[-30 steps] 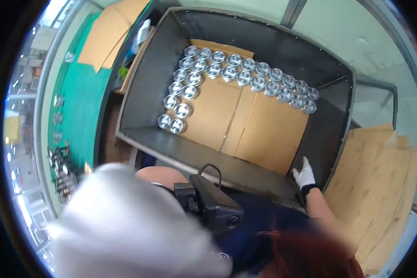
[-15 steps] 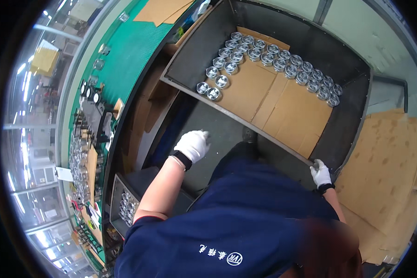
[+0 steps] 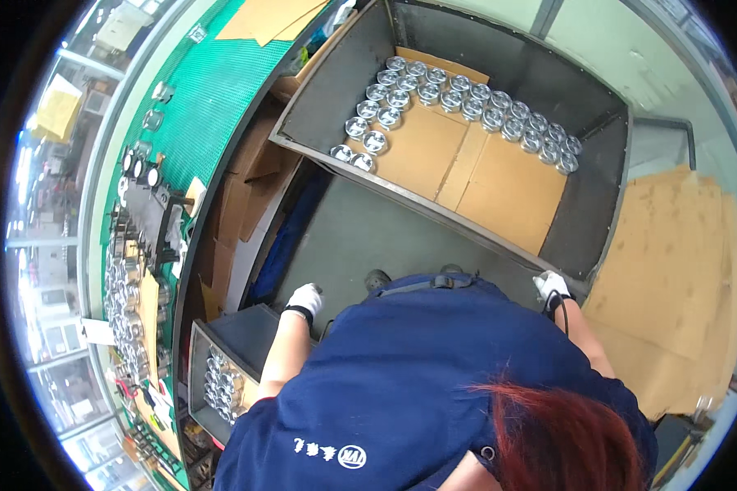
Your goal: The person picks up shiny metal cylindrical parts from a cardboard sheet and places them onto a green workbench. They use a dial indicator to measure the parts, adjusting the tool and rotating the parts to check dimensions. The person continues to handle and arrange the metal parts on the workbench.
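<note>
A large dark metal bin lined with cardboard stands in front of me. Silver round metal parts, piston-like in shape, stand in rows along its far and left sides. My right hand, in a white glove, is at the bin's near right corner, with its fingers curled over the rim. A dark cord hangs at that wrist. My left hand, also gloved in white, hangs low over the floor, away from the bin. Its fingers are curled in, and nothing shows in them.
A green-topped workbench curves along the left, bearing many metal parts and gauges. Below my left forearm is a smaller grey bin holding more parts. Cardboard sheets lean at the right. Grey floor lies before my feet.
My left hand has dropped back toward my body and the smaller bin. The right hand stays at the bin's corner. The view has shifted, showing more of my back and my shoes.
</note>
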`<action>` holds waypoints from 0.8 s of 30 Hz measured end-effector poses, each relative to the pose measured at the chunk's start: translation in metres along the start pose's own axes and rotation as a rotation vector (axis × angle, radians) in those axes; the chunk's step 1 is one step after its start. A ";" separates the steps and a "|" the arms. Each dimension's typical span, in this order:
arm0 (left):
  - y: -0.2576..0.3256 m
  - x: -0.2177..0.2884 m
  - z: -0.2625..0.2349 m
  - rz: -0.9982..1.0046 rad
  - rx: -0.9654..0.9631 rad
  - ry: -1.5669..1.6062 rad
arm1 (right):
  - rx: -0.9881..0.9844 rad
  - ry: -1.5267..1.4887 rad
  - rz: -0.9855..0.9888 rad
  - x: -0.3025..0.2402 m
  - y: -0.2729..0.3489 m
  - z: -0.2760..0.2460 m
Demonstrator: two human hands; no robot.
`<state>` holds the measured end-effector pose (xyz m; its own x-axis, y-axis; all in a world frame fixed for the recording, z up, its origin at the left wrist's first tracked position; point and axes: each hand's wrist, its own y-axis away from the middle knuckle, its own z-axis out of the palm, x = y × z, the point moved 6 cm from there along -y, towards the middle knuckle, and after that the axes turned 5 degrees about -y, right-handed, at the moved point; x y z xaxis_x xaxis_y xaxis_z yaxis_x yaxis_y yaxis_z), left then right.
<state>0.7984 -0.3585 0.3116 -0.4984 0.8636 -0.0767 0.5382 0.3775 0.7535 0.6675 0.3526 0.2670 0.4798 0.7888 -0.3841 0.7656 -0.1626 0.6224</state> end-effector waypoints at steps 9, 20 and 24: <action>-0.054 -0.108 0.016 0.007 0.004 -0.021 | 0.006 -0.144 0.060 -0.061 0.010 0.045; -0.063 -0.105 -0.048 0.010 0.084 0.030 | -0.053 -0.145 0.130 -0.122 0.078 0.072; -0.069 -0.092 -0.044 0.089 0.074 0.081 | -0.026 -0.075 0.067 -0.037 0.044 0.097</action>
<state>0.7769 -0.4787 0.2953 -0.4983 0.8659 0.0435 0.6298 0.3270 0.7046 0.7249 0.2586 0.2426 0.5612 0.7300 -0.3901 0.7195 -0.1973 0.6658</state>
